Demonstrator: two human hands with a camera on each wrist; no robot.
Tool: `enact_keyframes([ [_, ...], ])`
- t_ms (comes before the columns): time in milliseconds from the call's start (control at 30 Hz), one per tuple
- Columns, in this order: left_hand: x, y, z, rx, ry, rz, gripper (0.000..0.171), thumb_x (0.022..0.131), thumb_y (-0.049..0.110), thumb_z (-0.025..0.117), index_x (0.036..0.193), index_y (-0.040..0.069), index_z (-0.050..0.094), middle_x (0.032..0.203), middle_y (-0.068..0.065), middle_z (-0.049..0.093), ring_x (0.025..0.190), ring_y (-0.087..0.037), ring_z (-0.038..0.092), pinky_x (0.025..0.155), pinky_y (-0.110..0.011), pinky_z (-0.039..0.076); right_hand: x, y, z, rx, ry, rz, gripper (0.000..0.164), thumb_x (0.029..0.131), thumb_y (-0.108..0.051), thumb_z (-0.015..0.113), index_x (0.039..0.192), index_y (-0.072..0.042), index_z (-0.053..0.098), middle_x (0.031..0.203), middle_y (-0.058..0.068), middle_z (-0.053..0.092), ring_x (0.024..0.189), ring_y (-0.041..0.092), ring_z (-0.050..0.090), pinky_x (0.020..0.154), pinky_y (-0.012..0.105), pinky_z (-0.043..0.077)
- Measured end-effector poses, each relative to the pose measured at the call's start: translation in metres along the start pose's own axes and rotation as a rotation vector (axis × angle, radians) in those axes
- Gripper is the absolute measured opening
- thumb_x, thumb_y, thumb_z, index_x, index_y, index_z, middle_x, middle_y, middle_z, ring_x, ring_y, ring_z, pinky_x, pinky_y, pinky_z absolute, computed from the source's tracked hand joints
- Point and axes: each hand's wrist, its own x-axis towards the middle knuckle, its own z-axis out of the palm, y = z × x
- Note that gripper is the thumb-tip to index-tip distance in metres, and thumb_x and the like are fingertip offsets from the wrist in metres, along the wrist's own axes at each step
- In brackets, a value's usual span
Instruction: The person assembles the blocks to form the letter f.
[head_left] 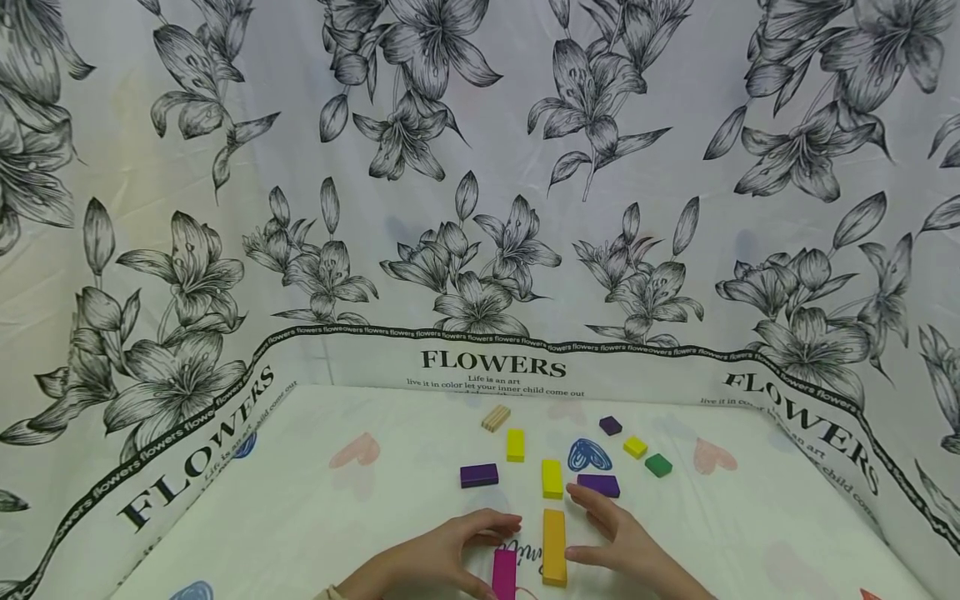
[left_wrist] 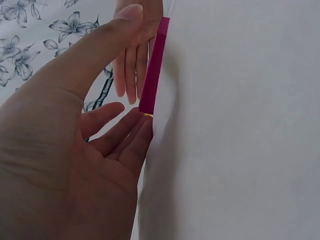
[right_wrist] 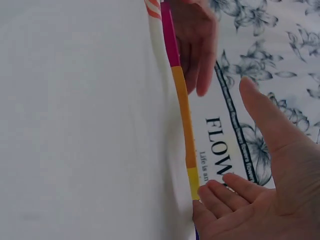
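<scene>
Placement seems the step in hand: my left hand (head_left: 441, 553) arches loosely beside the pink block (head_left: 505, 573), my right hand (head_left: 624, 542) beside the orange block (head_left: 554, 547) (neither gripping); next probably calls for a pinch.

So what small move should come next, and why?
Probably pinch the magenta block with the left hand: the fingertips are by one end, but the thumb looks clear of it. The right hand is spread beside the orange block.
</scene>
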Motion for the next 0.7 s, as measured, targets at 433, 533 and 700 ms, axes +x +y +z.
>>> enact_keyframes([
  [433,0.0011,-0.0011,-0.0002,0.058,0.003,0.028,0.071,0.075,0.028,0.083,0.138,0.034,0.050,0.137,0.015,0.055,0.121,0.002,0.054,0.107,-0.016,0.041,-0.0007,0.0012,0.0064,0.034,-0.036,0.047,0.091,0.076,-0.038,0.082,0.151,-0.018,0.035,0.157,0.012,0.035,0.144,0.043,0.029,0.113,0.059,0.032],
  [533,0.0016,-0.0024,-0.0002,0.062,-0.003,0.039,0.070,0.076,0.028,0.083,0.137,0.034,0.050,0.137,0.015,0.055,0.121,0.003,0.054,0.106,-0.014,0.041,-0.0011,0.0002,0.0074,0.047,-0.045,0.043,0.093,0.075,-0.037,0.083,0.152,-0.018,0.034,0.158,0.012,0.034,0.145,0.043,0.028,0.113,0.059,0.031],
  [700,0.0027,-0.0025,0.0019,0.068,-0.006,0.055,0.067,0.077,0.028,0.082,0.137,0.032,0.051,0.137,0.014,0.055,0.119,0.003,0.054,0.106,-0.014,0.041,-0.0022,-0.0013,0.0085,0.062,-0.046,0.039,0.093,0.074,-0.035,0.084,0.151,-0.017,0.035,0.158,0.012,0.034,0.145,0.043,0.027,0.114,0.058,0.030],
])
